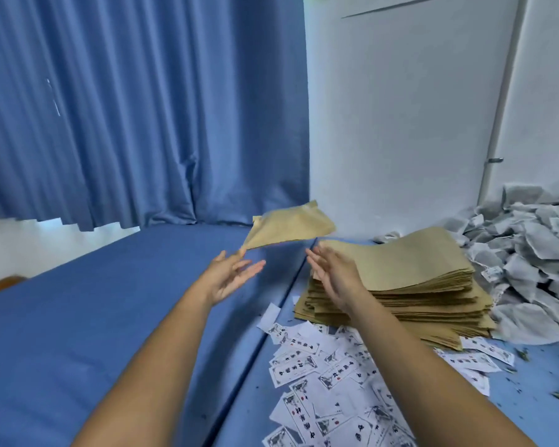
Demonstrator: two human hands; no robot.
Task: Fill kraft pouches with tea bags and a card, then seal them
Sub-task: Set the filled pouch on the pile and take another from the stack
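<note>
Loosely, both hands' grips spread wide: left hand (231,275) fingertips at the kraft pouch (291,226) corner, right hand (335,276) empty.

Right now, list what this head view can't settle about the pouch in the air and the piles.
- Kraft pouch: motion-blurred near the left hand; contents, seal and fingertip contact unclear.
- Pouch stack: near corner hidden by the right hand.
- Tea bag heap: cut off by the right edge.
- Cards: print too small; bottom edge crops them.

Home bedroom: blue-sheeted bed (117,317), curtains (126,108).
</note>
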